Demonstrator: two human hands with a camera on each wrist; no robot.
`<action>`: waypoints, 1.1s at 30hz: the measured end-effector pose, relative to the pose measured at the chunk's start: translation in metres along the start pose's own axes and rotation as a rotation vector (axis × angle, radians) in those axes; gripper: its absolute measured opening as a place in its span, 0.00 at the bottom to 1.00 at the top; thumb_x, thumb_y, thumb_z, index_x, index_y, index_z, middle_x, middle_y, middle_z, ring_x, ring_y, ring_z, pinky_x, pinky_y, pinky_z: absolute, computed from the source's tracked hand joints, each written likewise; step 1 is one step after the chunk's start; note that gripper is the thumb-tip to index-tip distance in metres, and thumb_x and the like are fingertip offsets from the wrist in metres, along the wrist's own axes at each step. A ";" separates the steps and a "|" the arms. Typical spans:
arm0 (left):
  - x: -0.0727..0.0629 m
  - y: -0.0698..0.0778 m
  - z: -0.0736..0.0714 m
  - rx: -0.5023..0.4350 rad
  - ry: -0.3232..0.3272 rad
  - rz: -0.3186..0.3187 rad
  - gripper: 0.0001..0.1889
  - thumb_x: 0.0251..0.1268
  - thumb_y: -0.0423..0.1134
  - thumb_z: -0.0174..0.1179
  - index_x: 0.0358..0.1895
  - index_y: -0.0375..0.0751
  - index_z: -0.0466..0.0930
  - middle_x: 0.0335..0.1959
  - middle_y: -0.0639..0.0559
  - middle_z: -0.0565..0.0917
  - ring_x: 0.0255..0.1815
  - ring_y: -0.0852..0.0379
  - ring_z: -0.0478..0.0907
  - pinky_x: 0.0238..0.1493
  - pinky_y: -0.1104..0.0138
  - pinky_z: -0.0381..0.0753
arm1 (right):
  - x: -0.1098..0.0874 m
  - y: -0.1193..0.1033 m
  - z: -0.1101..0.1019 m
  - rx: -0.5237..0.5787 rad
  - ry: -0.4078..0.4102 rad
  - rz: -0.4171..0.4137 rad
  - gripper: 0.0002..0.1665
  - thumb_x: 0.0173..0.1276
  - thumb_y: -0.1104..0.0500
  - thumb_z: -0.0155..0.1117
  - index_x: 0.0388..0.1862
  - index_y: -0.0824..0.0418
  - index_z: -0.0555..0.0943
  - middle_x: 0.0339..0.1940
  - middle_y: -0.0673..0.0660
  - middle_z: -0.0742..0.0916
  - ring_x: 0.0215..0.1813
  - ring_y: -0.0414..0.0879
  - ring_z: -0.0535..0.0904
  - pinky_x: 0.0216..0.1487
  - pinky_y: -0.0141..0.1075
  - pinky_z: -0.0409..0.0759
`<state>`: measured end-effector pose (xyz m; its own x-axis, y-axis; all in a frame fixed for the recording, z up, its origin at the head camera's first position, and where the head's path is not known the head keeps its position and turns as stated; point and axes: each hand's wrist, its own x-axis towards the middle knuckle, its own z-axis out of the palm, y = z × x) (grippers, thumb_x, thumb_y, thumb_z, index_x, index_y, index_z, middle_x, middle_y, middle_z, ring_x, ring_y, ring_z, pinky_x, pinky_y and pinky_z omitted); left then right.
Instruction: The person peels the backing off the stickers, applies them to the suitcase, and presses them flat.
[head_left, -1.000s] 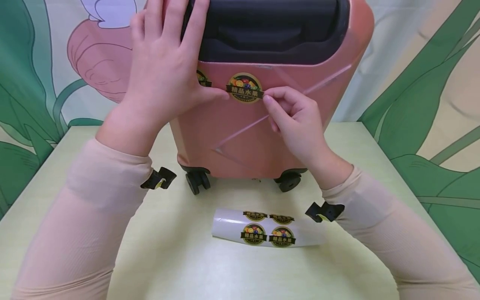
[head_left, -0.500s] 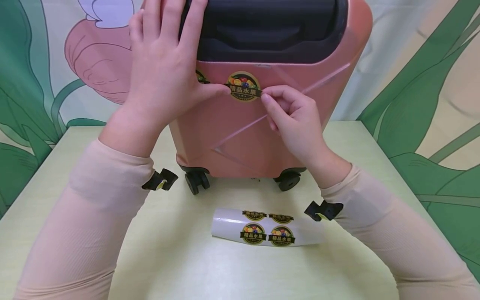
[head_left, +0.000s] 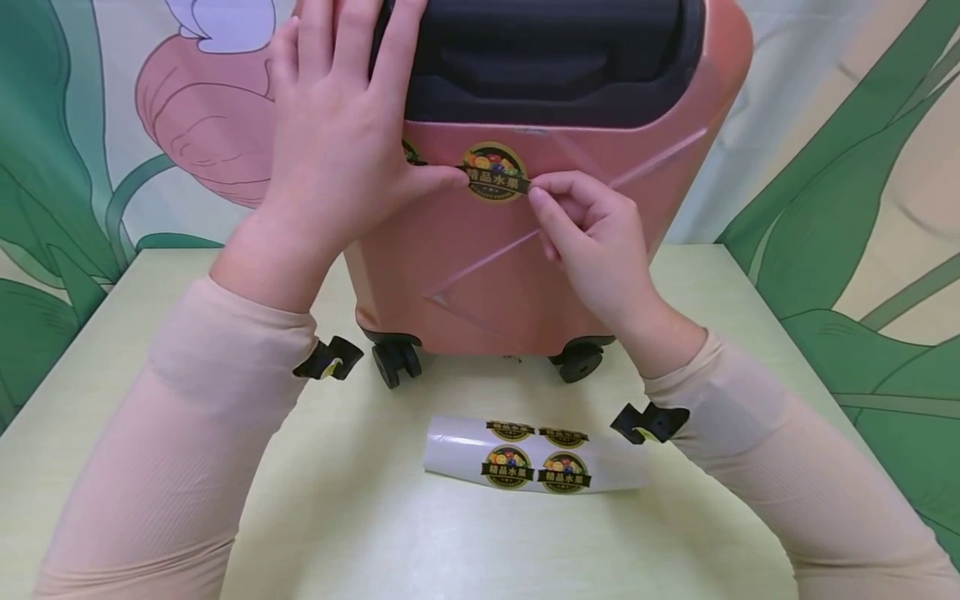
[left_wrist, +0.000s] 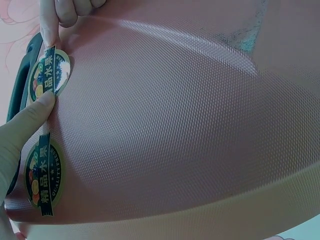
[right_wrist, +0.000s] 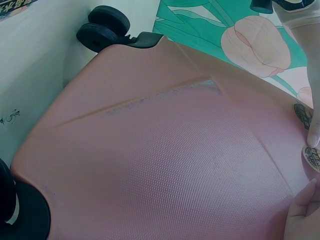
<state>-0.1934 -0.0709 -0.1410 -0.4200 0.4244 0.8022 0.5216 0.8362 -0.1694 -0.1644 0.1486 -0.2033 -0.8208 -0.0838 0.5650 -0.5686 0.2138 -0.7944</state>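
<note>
A pink suitcase (head_left: 487,283) with a black recessed panel at its top stands on the table. My left hand (head_left: 337,133) lies spread over its upper left, fingers straight, with the thumb tip on the left end of a round fruit sticker (head_left: 495,158). The thumb and index finger of my right hand (head_left: 592,237) pinch that sticker's right end. In the left wrist view, light glares off one side of the sticker (left_wrist: 61,72). A second fruit sticker (left_wrist: 45,175) is on the suitcase beside it; my left hand mostly hides it in the head view.
A curled white sheet (head_left: 457,450) bearing several of the same stickers lies on the table (head_left: 360,533) in front of the suitcase. Black caster wheels (head_left: 577,362) support the suitcase. Behind hangs a cloth (head_left: 810,192) printed with leaves and flowers.
The left thumb tip has moved slightly onto the sticker's left end. The right hand keeps its pinch at the other end. The whole head view shifts slightly.
</note>
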 end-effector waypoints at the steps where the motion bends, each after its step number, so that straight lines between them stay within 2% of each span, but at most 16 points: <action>1: 0.000 0.000 0.000 0.000 -0.001 0.001 0.56 0.43 0.72 0.59 0.73 0.43 0.50 0.69 0.40 0.57 0.68 0.40 0.49 0.61 0.49 0.51 | 0.000 0.000 0.000 -0.003 -0.001 0.000 0.10 0.66 0.63 0.59 0.42 0.69 0.80 0.14 0.58 0.74 0.17 0.46 0.66 0.17 0.32 0.62; 9: 0.001 0.003 0.002 -0.004 -0.004 -0.016 0.54 0.47 0.72 0.55 0.73 0.43 0.49 0.68 0.40 0.57 0.68 0.41 0.49 0.60 0.49 0.51 | 0.001 0.000 -0.002 -0.003 0.006 0.000 0.10 0.66 0.63 0.59 0.41 0.69 0.80 0.14 0.58 0.74 0.17 0.47 0.66 0.17 0.32 0.62; 18: 0.001 0.005 0.002 0.023 -0.012 -0.019 0.58 0.41 0.76 0.55 0.73 0.44 0.47 0.69 0.39 0.55 0.68 0.40 0.49 0.62 0.47 0.49 | 0.000 -0.001 -0.003 -0.012 0.009 0.003 0.10 0.67 0.62 0.59 0.42 0.69 0.80 0.14 0.58 0.74 0.17 0.49 0.66 0.17 0.32 0.62; 22: 0.000 0.005 0.000 0.017 -0.008 -0.025 0.54 0.47 0.74 0.53 0.73 0.44 0.48 0.69 0.39 0.56 0.67 0.39 0.49 0.63 0.47 0.47 | 0.000 -0.001 -0.002 -0.025 0.002 -0.025 0.11 0.67 0.62 0.59 0.42 0.69 0.80 0.14 0.58 0.74 0.17 0.48 0.65 0.16 0.33 0.62; 26: 0.001 0.005 -0.003 -0.008 -0.003 -0.041 0.45 0.58 0.70 0.43 0.73 0.44 0.51 0.69 0.40 0.57 0.67 0.40 0.50 0.64 0.48 0.46 | 0.001 -0.003 -0.001 -0.038 -0.002 -0.041 0.11 0.67 0.61 0.59 0.41 0.69 0.80 0.14 0.57 0.74 0.16 0.47 0.66 0.17 0.33 0.63; 29: 0.001 0.006 -0.004 -0.003 -0.013 -0.052 0.48 0.56 0.74 0.40 0.73 0.44 0.50 0.69 0.40 0.56 0.67 0.41 0.50 0.64 0.48 0.46 | 0.001 -0.005 0.000 -0.037 -0.004 -0.019 0.11 0.67 0.62 0.59 0.42 0.69 0.80 0.14 0.58 0.74 0.16 0.47 0.66 0.17 0.33 0.63; 33: -0.001 0.007 -0.003 0.035 -0.031 -0.055 0.58 0.42 0.79 0.48 0.73 0.43 0.47 0.70 0.39 0.54 0.68 0.39 0.49 0.65 0.47 0.44 | 0.000 -0.006 0.000 -0.041 -0.007 -0.007 0.11 0.67 0.62 0.59 0.42 0.69 0.80 0.14 0.58 0.75 0.16 0.47 0.66 0.17 0.33 0.63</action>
<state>-0.1876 -0.0664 -0.1415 -0.4704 0.3879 0.7926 0.4708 0.8700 -0.1464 -0.1613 0.1469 -0.1985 -0.8171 -0.0917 0.5692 -0.5719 0.2528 -0.7804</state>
